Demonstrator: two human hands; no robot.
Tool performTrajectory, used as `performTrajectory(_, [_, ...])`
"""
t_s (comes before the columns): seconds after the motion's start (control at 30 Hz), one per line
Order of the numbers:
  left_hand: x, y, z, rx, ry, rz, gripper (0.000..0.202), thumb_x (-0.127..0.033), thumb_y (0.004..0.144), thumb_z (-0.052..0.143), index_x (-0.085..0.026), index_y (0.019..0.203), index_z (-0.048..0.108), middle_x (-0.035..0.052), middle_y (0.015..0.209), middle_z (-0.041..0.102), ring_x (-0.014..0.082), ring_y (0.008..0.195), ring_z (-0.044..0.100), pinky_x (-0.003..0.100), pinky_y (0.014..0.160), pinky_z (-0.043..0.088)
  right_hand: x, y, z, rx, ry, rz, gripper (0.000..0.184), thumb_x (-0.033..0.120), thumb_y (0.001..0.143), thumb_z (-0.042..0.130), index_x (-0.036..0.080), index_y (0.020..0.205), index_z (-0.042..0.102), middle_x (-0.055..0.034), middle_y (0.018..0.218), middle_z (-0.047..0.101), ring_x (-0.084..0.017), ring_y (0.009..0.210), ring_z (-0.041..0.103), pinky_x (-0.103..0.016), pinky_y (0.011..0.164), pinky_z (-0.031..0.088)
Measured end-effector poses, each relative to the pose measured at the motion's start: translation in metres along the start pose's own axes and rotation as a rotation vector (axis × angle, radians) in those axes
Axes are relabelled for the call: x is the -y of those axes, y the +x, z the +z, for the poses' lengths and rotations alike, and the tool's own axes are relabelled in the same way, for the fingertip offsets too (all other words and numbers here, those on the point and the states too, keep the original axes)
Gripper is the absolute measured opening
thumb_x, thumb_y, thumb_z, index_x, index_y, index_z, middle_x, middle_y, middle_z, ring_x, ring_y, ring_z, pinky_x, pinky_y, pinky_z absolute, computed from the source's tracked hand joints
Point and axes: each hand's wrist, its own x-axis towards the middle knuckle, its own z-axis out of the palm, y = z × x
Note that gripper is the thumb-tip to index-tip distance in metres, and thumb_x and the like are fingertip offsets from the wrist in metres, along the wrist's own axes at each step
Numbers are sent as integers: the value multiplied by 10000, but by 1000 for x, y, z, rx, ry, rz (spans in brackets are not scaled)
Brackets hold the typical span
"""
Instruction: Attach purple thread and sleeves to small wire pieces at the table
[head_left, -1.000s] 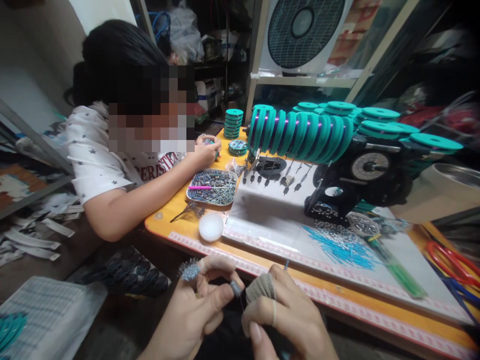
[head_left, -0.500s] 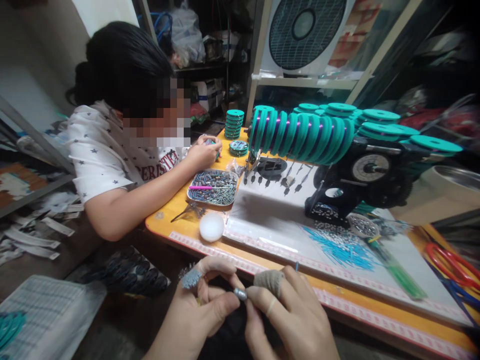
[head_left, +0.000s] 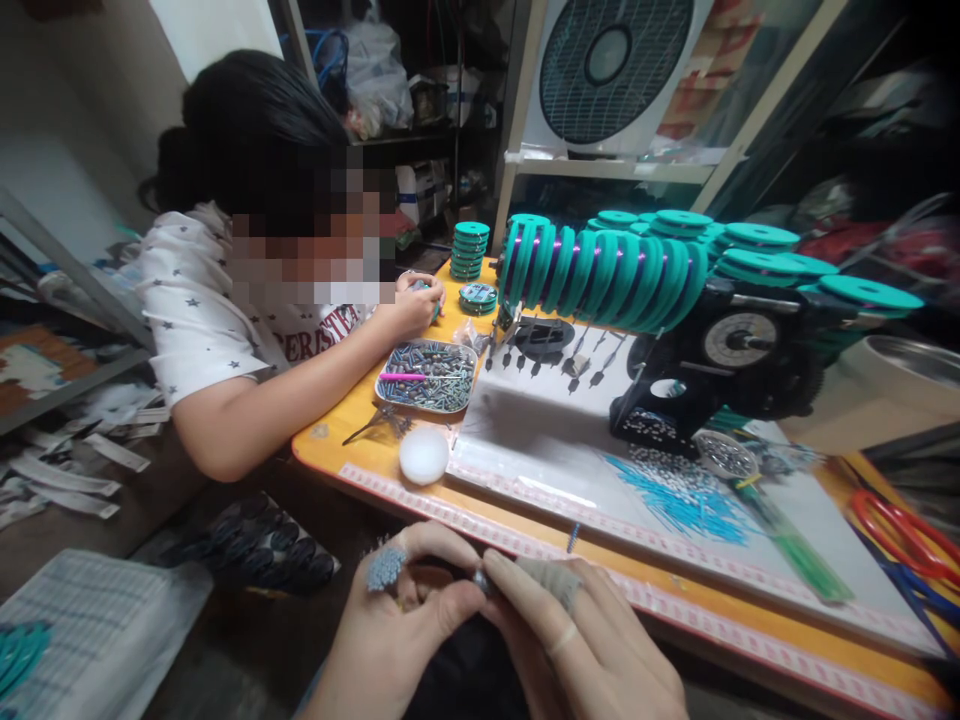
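My left hand pinches a small silver metal piece between thumb and forefinger, low in front of the table edge. A cluster of thin pale-blue pieces sits at this hand's fingers. From the other side, the fingertips of my right hand close on the same silver piece, covering most of it. A grey cloth-like wrap goes round a right finger. Just beyond the right fingers, a short blue ribbed piece sticks up; whether that hand holds it I cannot tell.
A winding machine carries a row of green spools. On the table are a tray of small metal parts, a white round lump, blue strips and red-handled scissors. Another person works at the left.
My right fingers have straightened and closed further over the silver piece, which shows less now. The blue ribbed piece appears farther left and more exposed.
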Motion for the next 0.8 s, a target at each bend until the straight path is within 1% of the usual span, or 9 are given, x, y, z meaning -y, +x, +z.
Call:
performTrajectory(0.1, [-3,-1,2,43,-10,104,129,-309,835,815,-219,798,731,2,791,644,97,695,597,154,618,474,-3,4,1,-42,69,-53,308,75,1017,637,108,1320,591,-113,997,665,-295,873,629,-402,793,537])
performTrajectory(0.27, [3,-7,5,42,-94,162,148,-330,920,727,-218,830,693,-6,891,616,16,579,470,114,519,345,0,10,2,-56,214,3,197,44,1027,586,115,1206,630,-101,999,633,-239,873,603,-332,772,510])
performTrajectory(0.33, [3,-9,5,86,-232,93,194,-372,927,713,-208,835,664,-20,791,596,-8,497,384,103,477,282,-2,10,1,-52,180,-47,160,64,1045,561,124,1174,636,-101,1031,619,-239,914,593,-335,788,488])
performTrajectory(0.43, [0,-10,1,279,-520,-165,255,-390,915,722,-191,828,588,-50,712,544,-30,407,222,86,400,197,-14,11,-7,-102,6,-114,177,92,1070,531,146,1181,659,-105,1128,608,-281,1070,564,-383,907,442])
performTrajectory(0.53, [-7,-12,-4,467,-612,-230,345,-393,899,738,-172,763,510,-66,618,453,-17,376,236,90,373,232,-27,15,-18,-184,-116,-102,222,44,1030,565,148,1193,674,-120,1219,584,-326,1202,506,-436,1036,369])
performTrajectory(0.6, [-14,-14,-5,435,-494,-159,321,-373,887,758,-161,743,564,-47,583,482,6,411,359,94,416,303,-28,19,-22,-207,-134,-79,268,24,1003,574,163,1213,664,-115,1277,561,-346,1295,446,-449,1113,321])
performTrajectory(0.67, [-22,-14,-4,336,-301,-10,171,-284,878,779,-180,779,686,1,669,632,31,496,505,111,501,394,-22,23,-19,-189,-49,-66,339,30,1007,525,165,1308,602,-116,1374,508,-340,1369,397,-427,1164,314])
performTrajectory(0.73, [-30,-12,-1,217,-103,226,66,-237,870,786,-230,809,764,33,840,729,69,621,620,143,581,458,-12,24,-12,-123,101,-53,381,56,1029,442,155,1388,520,-128,1417,485,-296,1363,439,-369,1141,392])
performTrajectory(0.8, [-37,-9,0,98,64,422,88,-270,880,772,-250,795,780,33,826,734,106,726,650,152,592,463,-3,24,-4,-43,235,-63,320,99,1054,439,157,1358,519,-129,1321,567,-235,1257,559,-276,1034,502])
